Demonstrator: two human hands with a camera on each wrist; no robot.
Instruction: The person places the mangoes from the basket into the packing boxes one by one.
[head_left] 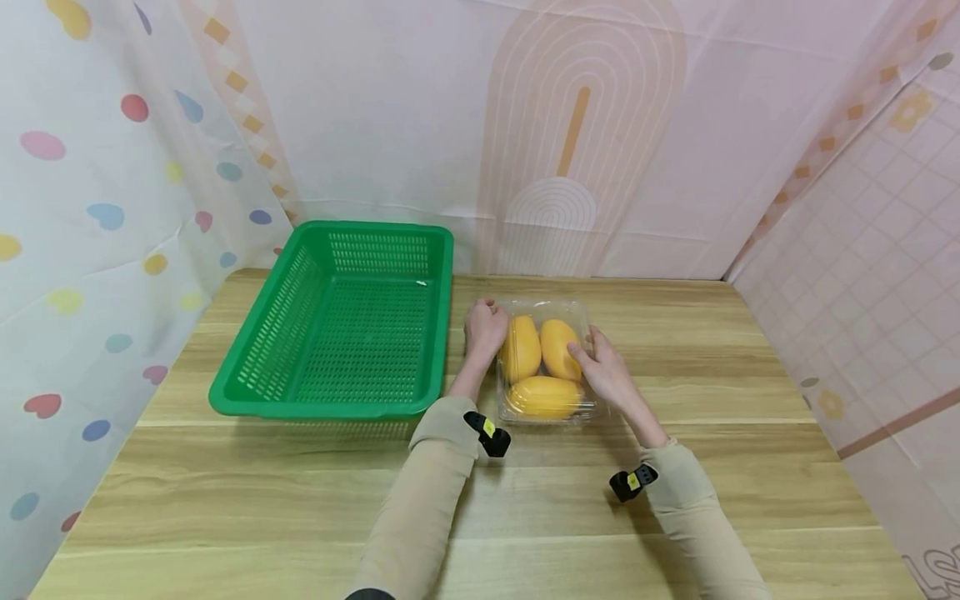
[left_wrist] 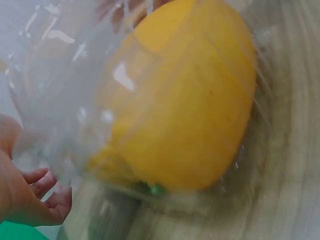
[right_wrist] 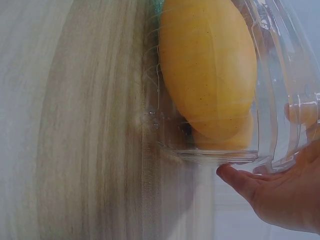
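A clear plastic clamshell box (head_left: pixel 551 312) stands on the table with three yellow mangoes (head_left: pixel 545 397) inside. My left hand (head_left: pixel 486 327) is at the box's far left edge, its fingers curled; whether they pinch the rim cannot be told. In the left wrist view, the same hand (left_wrist: pixel 32 192) shows beside the blurred plastic, close to a mango (left_wrist: pixel 185 100). On the right side, my right hand (head_left: pixel 606 371) grips the box, thumb over its top. The right wrist view has that thumb (right_wrist: pixel 240 182) by the rim, with other fingers partly behind clear plastic.
A large green slotted basket (head_left: pixel 330 410) stands to the left of the box, close to my left forearm. Wood-grain tabletop (head_left: pixel 675 333) extends right of the box and in front of it. Patterned cloth (head_left: pixel 375 108) hangs behind the table and at both sides.
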